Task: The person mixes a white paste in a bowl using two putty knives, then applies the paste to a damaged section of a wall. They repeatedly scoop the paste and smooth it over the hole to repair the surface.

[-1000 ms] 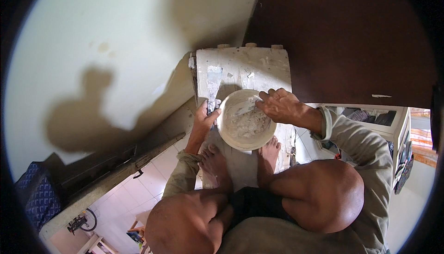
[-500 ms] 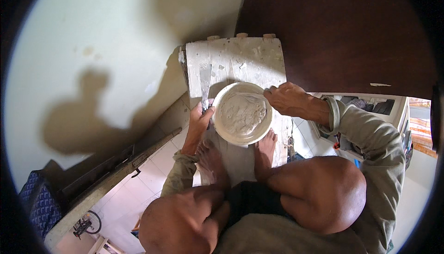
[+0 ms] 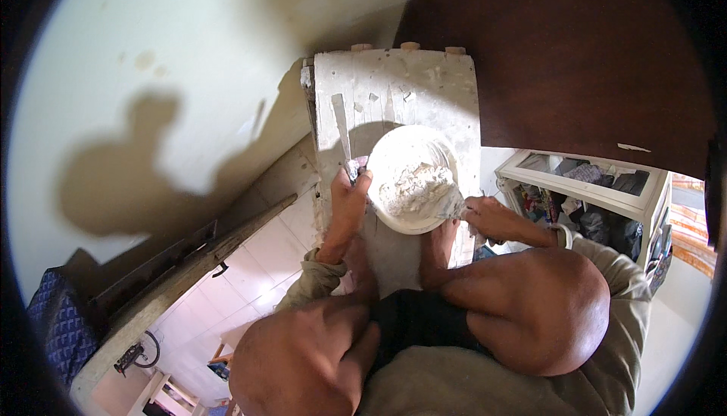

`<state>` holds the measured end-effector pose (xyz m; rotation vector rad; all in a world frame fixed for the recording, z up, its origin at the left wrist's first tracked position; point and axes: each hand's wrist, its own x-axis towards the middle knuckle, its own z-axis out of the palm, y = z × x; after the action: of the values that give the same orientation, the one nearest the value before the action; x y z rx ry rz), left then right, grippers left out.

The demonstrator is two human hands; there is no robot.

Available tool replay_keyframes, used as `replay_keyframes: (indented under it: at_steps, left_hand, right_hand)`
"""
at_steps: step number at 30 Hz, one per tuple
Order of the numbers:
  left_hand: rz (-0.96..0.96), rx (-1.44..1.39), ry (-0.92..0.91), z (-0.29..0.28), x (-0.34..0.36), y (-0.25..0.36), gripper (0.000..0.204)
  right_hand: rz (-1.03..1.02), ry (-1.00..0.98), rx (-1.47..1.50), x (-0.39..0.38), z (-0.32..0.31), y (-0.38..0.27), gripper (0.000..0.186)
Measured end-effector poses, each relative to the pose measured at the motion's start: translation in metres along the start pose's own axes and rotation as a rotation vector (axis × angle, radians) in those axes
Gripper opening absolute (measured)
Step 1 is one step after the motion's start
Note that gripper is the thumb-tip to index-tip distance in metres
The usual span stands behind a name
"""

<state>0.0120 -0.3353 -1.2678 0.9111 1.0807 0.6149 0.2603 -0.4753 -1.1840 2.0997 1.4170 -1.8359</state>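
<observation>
A round white tub [image 3: 372,205] of pale, lumpy putty [image 3: 413,187] stands on a plaster-stained board between my feet. My left hand [image 3: 350,195] is at the tub's left side, its thumb by the rim. Its fingers are wrapped round the handle of a putty knife [image 3: 341,122], whose narrow blade points away from me. At the tub's lower right, my right hand [image 3: 491,219] grips a second putty knife [image 3: 452,205] with its blade inside the tub against the putty. That knife's handle is hidden in my fingers.
I squat on the raised board [image 3: 443,86], with a tiled floor [image 3: 238,283] well below. A pale wall [image 3: 83,98] rises on the left and a dark brown panel [image 3: 560,52] at the far right. A wooden beam [image 3: 178,291] runs lower left. A white cabinet [image 3: 640,205] stands right.
My right hand has moved from the tub's right rim down toward me, and its knife blade now shows in the putty. My left hand stays beside the tub.
</observation>
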Motion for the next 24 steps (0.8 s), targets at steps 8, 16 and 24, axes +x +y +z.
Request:
replay_keyframes:
  at_steps: [8,16,24]
  left_hand:
    - [0.100,0.092,-0.043,0.003,-0.011,0.006,0.029]
    - [0.106,0.103,-0.077,-0.003,-0.019,0.014,0.031]
    - [0.130,0.093,-0.043,-0.014,-0.023,-0.003,0.030]
  right_hand:
    - [0.206,-0.023,0.630,0.007,0.032,-0.013,0.031]
    - [0.236,-0.073,0.727,0.019,0.036,-0.020,0.029]
    - [0.181,-0.160,1.570,0.038,0.037,-0.048,0.027]
